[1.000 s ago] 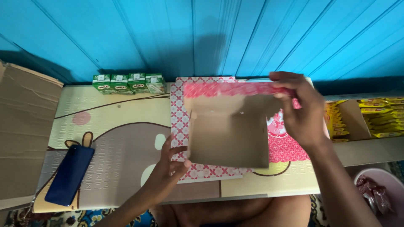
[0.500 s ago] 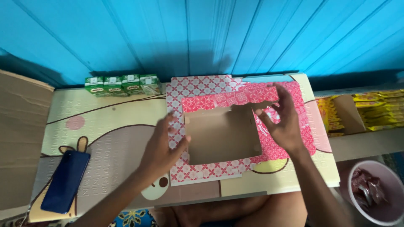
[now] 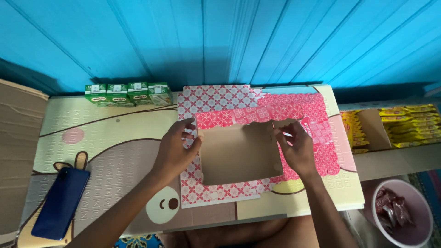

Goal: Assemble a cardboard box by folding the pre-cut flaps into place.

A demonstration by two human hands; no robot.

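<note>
Left fingers [image 3: 189, 133]: bent, pinching the left wall of the box [image 3: 240, 154] near its far corner.
Right fingers [image 3: 285, 134]: curled, pinching the right wall near its far corner.
Left hand [image 3: 176, 149]: lies over the left edge of the box, forearm running down to the near left.
Right hand [image 3: 297, 149]: lies over the right edge, forearm running down to the near right.
Box: brown inside, pink-patterned outside; open side up, its long axis left to right, far flap spread flat away toward the wall [image 3: 220, 41].
Box place: middle of the tabletop [image 3: 105, 151], on a flat sheet [image 3: 216, 98] of white card with a red pattern; other pink flat sheets lie under its right side.
Cartons [image 3: 128, 93]: four small green drink cartons in a row at the far left edge, well apart from the hands.
Phone [image 3: 61, 202]: dark blue, flat at the near left, tilted, long axis running near to far.
Packets [image 3: 406, 124]: yellow, in an open carton off the right end.
Bowl [image 3: 425, 216]: pink, at the near right below the tabletop, holding dark red wrapped bits.
</note>
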